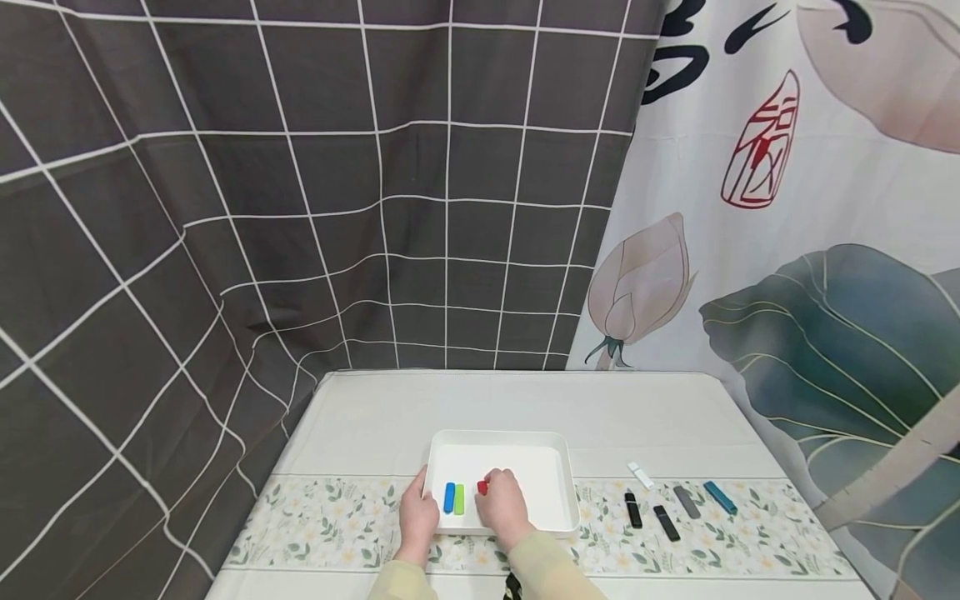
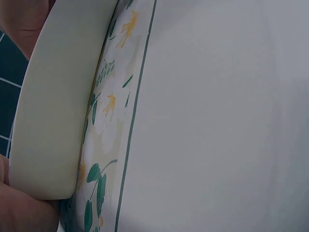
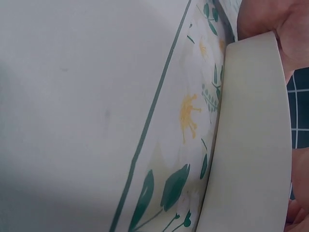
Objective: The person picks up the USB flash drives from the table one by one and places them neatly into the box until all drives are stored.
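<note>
A white rectangular tray (image 1: 525, 454) lies on the table. My left hand (image 1: 417, 518) grips its left side, with the thumb at the rim. In the left wrist view the tray's front wall (image 2: 53, 106) covers part of the fingers. Over the tray's front part, my right hand (image 1: 506, 507) pinches a small red stick (image 1: 482, 487), shaped like a USB drive and partly hidden by the fingers. Left of it, a blue stick (image 1: 449, 497) and a green stick (image 1: 459, 499) lie side by side in the tray, both upright to the front edge.
Right of the tray lie a white stick (image 1: 641, 476), a black stick (image 1: 633, 510), another black stick (image 1: 666, 523), a grey stick (image 1: 686, 502) and a teal stick (image 1: 721, 497). They rest on a floral cloth strip (image 1: 330, 521). A dark checked curtain (image 1: 405, 167) hangs behind the table.
</note>
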The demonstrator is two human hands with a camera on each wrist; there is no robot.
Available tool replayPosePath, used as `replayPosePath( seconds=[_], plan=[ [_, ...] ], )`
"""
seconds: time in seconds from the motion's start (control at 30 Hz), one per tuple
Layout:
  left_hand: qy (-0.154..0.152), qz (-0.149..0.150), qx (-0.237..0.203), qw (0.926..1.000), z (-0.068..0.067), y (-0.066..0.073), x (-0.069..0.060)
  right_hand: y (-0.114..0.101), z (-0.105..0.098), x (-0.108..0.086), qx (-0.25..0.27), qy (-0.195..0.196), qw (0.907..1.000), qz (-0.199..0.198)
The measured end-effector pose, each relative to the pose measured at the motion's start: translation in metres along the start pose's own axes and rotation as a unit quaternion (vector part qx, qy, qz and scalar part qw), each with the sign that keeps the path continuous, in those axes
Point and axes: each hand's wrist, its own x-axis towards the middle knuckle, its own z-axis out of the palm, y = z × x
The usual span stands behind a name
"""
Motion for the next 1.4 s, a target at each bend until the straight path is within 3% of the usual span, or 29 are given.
replayPosePath(
  seconds=[0.97, 1.4],
  plan=[
    [0.001, 0.002, -0.003, 1.0, 0.0, -0.001, 0.0, -0.007, 0.009, 0.001, -0.027, 0.003, 0.999, -0.036],
    [0.003, -0.002, -0.005, 1.0, 0.0, 0.0, 0.0, -0.007, 0.017, 0.004, -0.031, 0.001, 0.9991, -0.028]
  ],
)
